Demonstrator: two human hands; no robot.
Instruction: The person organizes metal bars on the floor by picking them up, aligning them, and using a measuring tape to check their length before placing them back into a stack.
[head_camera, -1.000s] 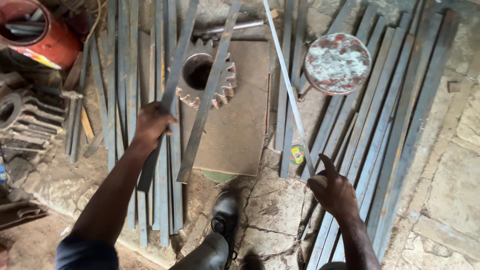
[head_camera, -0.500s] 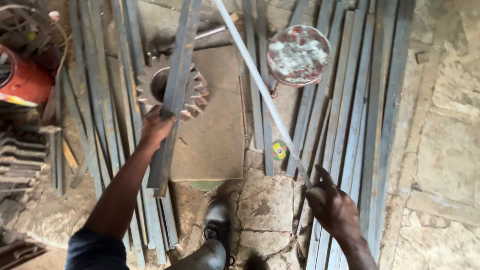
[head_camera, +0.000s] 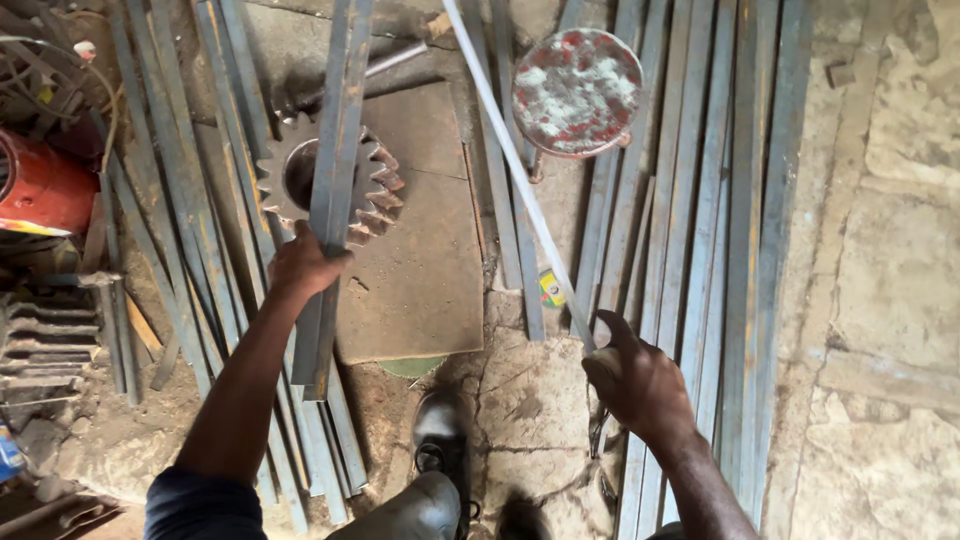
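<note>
The flat steel bar (head_camera: 335, 150) has swung more upright over the toothed gear (head_camera: 325, 180) than a second ago, clamped in the left hand (head_camera: 303, 265). The right hand (head_camera: 635, 380) is closed on a thin pale rod (head_camera: 515, 175). A small yellow label (head_camera: 551, 288) lies on the floor (head_camera: 900, 270) beside more steel strips (head_camera: 740, 250).

One head-worn view, looking straight down

The camera sits on the person's head, facing steeply down at the stone floor (head_camera: 880, 300) from standing height, both outstretched arms and a black shoe (head_camera: 440, 440) entering from the bottom edge
</note>
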